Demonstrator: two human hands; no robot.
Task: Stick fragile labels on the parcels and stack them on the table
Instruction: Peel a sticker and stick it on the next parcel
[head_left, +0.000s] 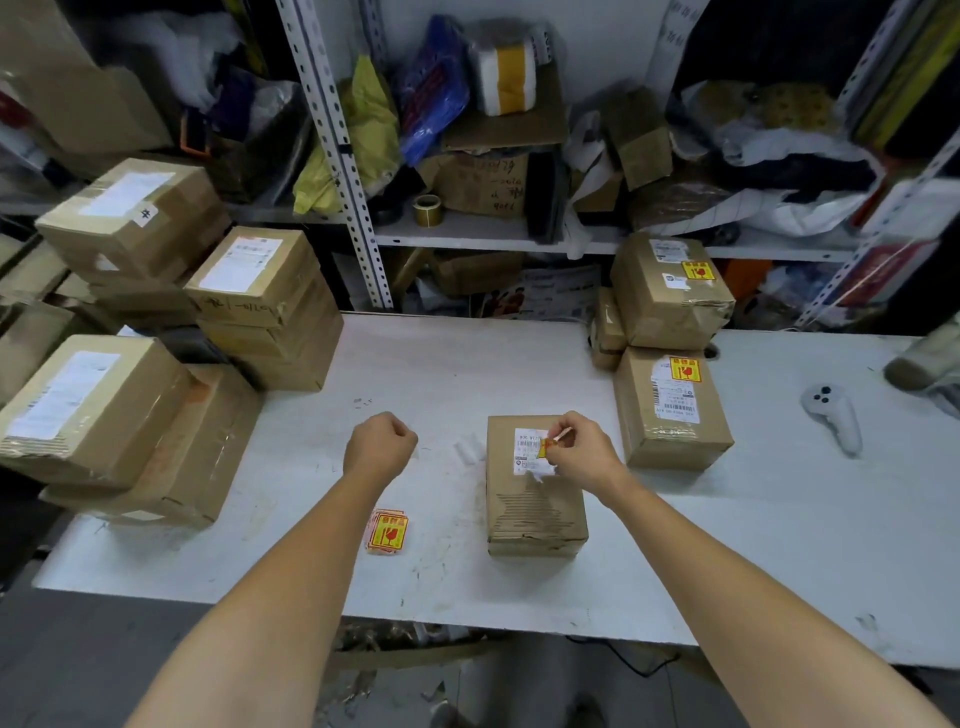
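A brown cardboard parcel (535, 509) lies on the white table (727, 545) in front of me, with a white shipping label on its top. My right hand (579, 447) hovers over that label and pinches a yellow-and-red fragile label (545, 448) by its edge. My left hand (382, 441) is a closed fist above the table, left of the parcel, with nothing visible in it. A small stack of fragile labels (387, 531) lies on the table near my left forearm. Two parcels bearing fragile labels stand at the right, one (670, 291) behind the other (670, 410).
Stacks of unlabelled parcels (260, 306) fill the table's left side. A white controller (834, 415) lies at the far right. Crumpled white backing paper (467, 449) sits between my hands. Cluttered metal shelves (467, 236) rise behind the table.
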